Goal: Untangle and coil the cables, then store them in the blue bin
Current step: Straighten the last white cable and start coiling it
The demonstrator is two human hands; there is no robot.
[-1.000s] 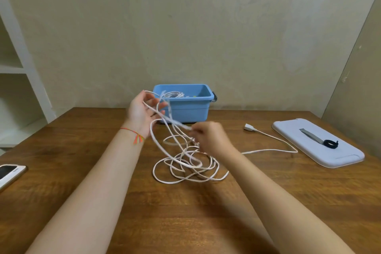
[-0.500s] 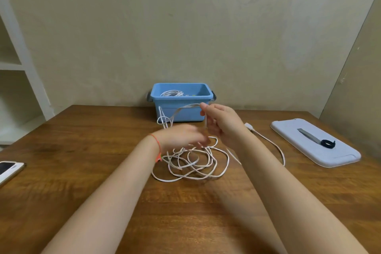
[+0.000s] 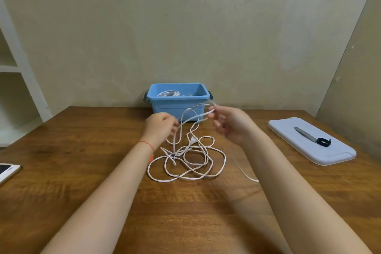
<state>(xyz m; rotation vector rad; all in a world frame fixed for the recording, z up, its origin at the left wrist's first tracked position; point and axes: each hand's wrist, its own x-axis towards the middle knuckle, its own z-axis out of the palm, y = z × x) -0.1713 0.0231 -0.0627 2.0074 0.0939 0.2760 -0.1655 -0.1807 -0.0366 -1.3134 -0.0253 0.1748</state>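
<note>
A long white cable lies in loose tangled loops on the wooden table, with a white plug near the middle of the heap. My left hand pinches a strand above the heap's left side. My right hand holds a lifted loop of the same cable between thumb and fingers, just in front of the blue bin. The bin stands at the table's back edge against the wall, and a coiled white cable lies inside it.
A pale bin lid lies flat at the right with a grey strap and black ring on it. A phone sits at the left table edge. White shelves stand at far left.
My left hand has risen from the heap and taken a strand. My right hand has drawn its loop up and rightwards. The plug has slid from the right of the table into the heap.
</note>
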